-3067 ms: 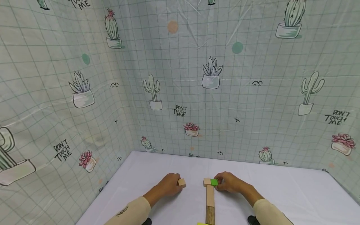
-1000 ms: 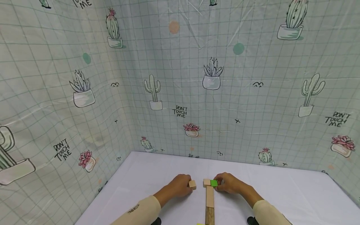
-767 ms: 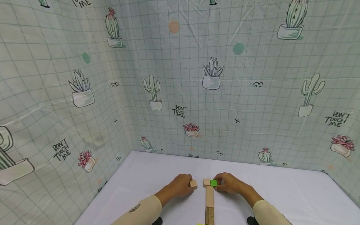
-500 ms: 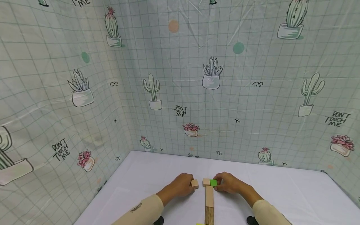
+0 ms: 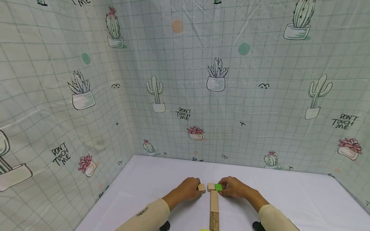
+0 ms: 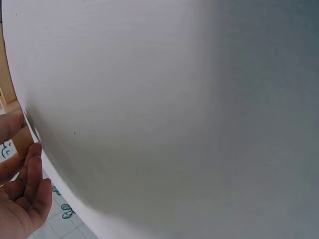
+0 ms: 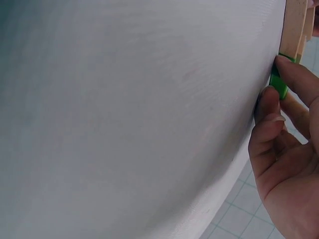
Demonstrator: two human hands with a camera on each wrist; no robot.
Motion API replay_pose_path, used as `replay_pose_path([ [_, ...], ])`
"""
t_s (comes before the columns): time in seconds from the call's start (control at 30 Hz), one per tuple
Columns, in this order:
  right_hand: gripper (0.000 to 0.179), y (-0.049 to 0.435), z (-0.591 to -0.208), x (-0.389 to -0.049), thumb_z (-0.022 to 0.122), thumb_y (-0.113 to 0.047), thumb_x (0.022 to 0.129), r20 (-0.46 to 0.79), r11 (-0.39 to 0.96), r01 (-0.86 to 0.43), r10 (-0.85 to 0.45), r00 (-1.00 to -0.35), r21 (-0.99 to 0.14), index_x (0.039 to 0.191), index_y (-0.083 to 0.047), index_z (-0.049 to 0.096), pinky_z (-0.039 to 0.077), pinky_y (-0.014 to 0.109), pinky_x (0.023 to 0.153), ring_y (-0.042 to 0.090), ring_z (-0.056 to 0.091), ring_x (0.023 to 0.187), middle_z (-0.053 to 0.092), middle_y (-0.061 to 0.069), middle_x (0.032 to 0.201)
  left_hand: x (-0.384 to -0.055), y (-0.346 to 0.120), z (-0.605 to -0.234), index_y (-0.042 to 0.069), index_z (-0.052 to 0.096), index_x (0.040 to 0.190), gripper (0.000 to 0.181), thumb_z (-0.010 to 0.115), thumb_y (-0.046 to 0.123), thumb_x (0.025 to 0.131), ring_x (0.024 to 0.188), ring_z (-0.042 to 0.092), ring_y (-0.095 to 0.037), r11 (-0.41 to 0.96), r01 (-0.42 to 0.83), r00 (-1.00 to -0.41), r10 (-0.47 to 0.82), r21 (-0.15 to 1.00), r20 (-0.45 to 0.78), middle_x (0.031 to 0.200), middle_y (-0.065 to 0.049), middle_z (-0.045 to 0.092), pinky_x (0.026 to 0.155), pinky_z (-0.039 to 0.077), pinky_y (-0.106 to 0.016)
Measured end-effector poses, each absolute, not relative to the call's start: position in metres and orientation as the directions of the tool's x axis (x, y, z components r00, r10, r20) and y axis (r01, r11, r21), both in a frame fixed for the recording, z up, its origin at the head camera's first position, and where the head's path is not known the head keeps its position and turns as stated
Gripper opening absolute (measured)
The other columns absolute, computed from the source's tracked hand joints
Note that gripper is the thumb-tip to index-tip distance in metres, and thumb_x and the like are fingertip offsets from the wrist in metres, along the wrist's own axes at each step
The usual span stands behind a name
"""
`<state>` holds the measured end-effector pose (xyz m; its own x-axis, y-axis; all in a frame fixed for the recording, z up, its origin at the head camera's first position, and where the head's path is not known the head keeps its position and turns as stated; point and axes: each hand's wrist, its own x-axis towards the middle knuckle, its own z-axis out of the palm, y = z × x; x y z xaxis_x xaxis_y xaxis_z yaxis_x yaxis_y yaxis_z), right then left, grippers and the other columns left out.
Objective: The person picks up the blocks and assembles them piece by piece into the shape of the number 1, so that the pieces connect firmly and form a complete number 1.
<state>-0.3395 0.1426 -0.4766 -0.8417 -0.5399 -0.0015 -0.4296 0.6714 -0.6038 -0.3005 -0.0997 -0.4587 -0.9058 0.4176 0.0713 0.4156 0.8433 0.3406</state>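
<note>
My left hand (image 5: 189, 188) pinches a small plain wooden block (image 5: 201, 188) between thumb and fingers. A narrow gap separates it from another plain wooden block (image 5: 211, 186) at the far end of a row. Against that block's right side sits a green block (image 5: 218, 187), pinched by my right hand (image 5: 234, 187). Both hands show at the frame edges of the wrist views, where the green block (image 7: 278, 85) is partly covered by fingers. Running toward me from these blocks are a long light wooden block (image 5: 214, 201) and a darker brown one (image 5: 214, 221).
A yellow piece (image 5: 205, 230) shows at the bottom edge, beside the brown block. All of it lies on a white-covered table (image 5: 303, 199). A cactus-printed curtain (image 5: 185, 64) rises behind and to the left of the table.
My left hand has moved right with its wooden block, bringing it close to the plain block in the row. My right hand stays at the green block.
</note>
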Motion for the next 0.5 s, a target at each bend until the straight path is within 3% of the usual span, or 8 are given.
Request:
replay_pose_path([
  [0.5, 0.025, 0.1424, -0.474, -0.3387, 0.078, -0.013, 0.085, -0.014, 0.665, -0.416, -0.54, -0.842, -0.62, 0.107, -0.003, 0.071, 0.045, 0.029, 0.07, 0.017, 0.052, 0.082, 0.06, -0.001, 0.085, -0.3068, -0.0954, -0.462, 0.002, 0.068, 0.101, 0.021, 0.075, 0.019, 0.09, 0.068, 0.048, -0.005, 0.841, 0.395, -0.913, 0.404, 0.369, 0.057, 0.079, 0.003, 0.061, 0.062, 0.045, -0.022],
])
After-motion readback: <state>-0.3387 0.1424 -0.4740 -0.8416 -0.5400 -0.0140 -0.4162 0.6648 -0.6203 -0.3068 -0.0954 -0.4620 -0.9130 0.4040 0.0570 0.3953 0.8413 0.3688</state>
